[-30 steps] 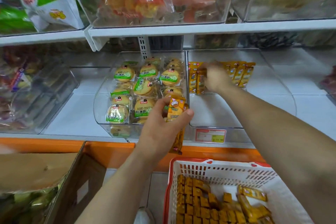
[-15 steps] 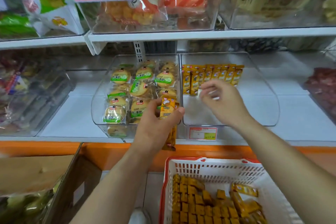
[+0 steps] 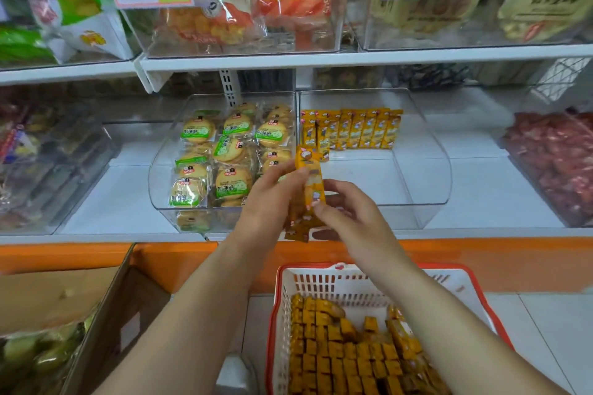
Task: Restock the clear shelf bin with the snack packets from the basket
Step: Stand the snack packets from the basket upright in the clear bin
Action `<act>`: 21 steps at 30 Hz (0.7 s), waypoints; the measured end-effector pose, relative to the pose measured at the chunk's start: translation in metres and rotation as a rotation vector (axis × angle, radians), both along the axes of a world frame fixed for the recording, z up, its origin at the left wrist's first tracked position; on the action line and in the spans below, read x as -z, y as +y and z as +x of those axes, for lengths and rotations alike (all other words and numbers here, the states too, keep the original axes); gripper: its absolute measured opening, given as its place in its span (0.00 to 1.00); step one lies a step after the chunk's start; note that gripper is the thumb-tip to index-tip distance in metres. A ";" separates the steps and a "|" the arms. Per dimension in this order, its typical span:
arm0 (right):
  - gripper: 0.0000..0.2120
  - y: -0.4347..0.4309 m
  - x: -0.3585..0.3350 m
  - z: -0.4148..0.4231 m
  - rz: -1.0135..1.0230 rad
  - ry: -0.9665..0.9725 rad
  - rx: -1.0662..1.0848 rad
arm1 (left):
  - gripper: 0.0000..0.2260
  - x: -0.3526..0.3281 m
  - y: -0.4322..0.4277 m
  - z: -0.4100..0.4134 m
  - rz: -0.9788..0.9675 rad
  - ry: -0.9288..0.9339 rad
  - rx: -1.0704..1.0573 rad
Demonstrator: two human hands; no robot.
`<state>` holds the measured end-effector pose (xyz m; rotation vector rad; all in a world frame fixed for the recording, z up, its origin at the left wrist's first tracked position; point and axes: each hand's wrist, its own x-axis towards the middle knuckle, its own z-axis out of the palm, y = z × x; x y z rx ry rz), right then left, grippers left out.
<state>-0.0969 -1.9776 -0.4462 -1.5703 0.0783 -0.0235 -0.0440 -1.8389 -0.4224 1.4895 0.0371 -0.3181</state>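
My left hand grips a bunch of yellow-orange snack packets in front of the shelf edge. My right hand pinches the front packet of that bunch with thumb and fingers. Behind them sits the clear shelf bin, with a row of several of the same packets standing against its back. Below, a white basket with a red rim holds many more of these packets.
A neighbouring clear bin on the left holds green-labelled round biscuit packs. A bin of red sweets stands at the right. Price-tagged bins fill the upper shelf. A cardboard box stands at lower left.
My right hand drew back from the row in the bin and came to the bunch in my left hand, where it now pinches a packet. The left hand stayed about where it was.
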 end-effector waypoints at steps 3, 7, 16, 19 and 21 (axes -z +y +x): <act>0.12 -0.005 0.000 0.001 0.095 -0.032 -0.005 | 0.15 0.000 0.004 -0.002 0.020 -0.058 0.029; 0.11 -0.003 0.002 0.005 0.270 -0.043 -0.002 | 0.21 -0.001 0.007 -0.002 -0.022 -0.092 0.031; 0.19 -0.072 -0.011 0.071 0.089 -0.184 0.383 | 0.22 0.010 0.020 0.008 -0.006 -0.114 -0.036; 0.16 -0.098 -0.006 0.112 -0.243 -0.236 0.424 | 0.20 0.009 0.022 0.009 0.019 -0.125 -0.020; 0.16 -0.109 0.001 0.140 -0.471 -0.202 0.362 | 0.21 0.009 0.022 0.009 0.043 -0.120 -0.021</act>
